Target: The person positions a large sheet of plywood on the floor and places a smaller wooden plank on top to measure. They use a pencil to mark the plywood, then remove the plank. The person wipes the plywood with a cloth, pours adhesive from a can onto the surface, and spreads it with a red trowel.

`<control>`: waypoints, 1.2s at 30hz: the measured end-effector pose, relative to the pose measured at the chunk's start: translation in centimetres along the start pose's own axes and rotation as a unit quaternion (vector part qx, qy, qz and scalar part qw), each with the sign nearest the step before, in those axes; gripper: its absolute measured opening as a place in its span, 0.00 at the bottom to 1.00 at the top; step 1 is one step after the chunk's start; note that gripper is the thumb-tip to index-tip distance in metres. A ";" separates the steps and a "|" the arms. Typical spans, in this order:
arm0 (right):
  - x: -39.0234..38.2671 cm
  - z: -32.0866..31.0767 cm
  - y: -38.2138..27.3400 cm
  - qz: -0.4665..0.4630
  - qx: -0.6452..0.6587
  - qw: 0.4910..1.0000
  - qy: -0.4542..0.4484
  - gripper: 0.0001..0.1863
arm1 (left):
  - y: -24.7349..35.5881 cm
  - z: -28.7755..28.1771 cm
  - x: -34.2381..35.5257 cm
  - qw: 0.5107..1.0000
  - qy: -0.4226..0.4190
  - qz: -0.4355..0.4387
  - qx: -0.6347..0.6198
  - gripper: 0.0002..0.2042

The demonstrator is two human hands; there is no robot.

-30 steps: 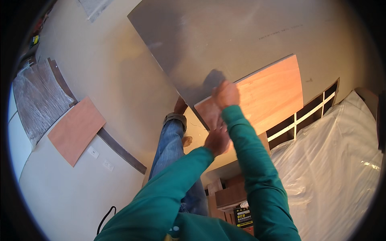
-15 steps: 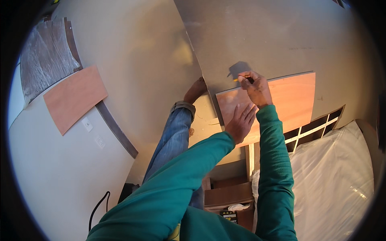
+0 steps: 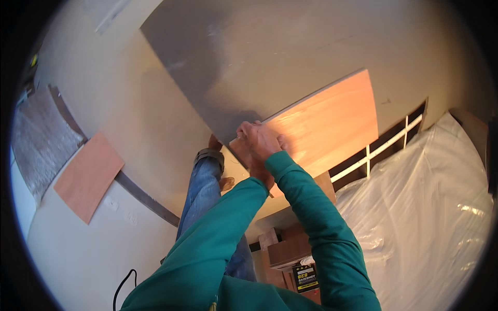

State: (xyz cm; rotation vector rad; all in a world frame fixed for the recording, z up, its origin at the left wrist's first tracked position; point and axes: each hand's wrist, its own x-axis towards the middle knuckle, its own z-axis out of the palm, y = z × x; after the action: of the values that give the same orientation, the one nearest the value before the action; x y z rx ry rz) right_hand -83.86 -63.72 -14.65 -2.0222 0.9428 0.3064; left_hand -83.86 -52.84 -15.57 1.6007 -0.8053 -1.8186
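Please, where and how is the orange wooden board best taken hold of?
Probably by the near long edge of the wooden board, coming from the lower side of the picture, pinching above and below: it is flat and thin-looking, and no grey panel shows below that edge.

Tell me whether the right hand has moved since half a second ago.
Yes. Judged against the wood panel, the right hand has moved left, closer to the panel's left end.
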 end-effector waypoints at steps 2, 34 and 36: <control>0.0 -1.6 4.7 0.046 0.059 0.995 0.068 0.07 | 2.2 -0.6 -0.9 0.861 -0.088 0.007 0.501 0.29; 2.1 -3.4 -1.5 0.132 -0.174 0.974 -0.058 0.23 | 0.3 1.2 -1.2 0.476 -0.039 -0.001 0.879 0.34; 1.7 0.6 -5.6 0.135 -0.077 0.987 -0.035 0.11 | -0.1 1.1 -1.2 0.289 -0.003 0.023 0.957 0.31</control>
State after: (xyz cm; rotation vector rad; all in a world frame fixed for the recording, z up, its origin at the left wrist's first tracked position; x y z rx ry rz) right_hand -78.64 -62.15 -12.56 -2.0080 1.1813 0.6101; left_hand -84.80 -51.78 -14.81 2.0771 -3.5454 0.4554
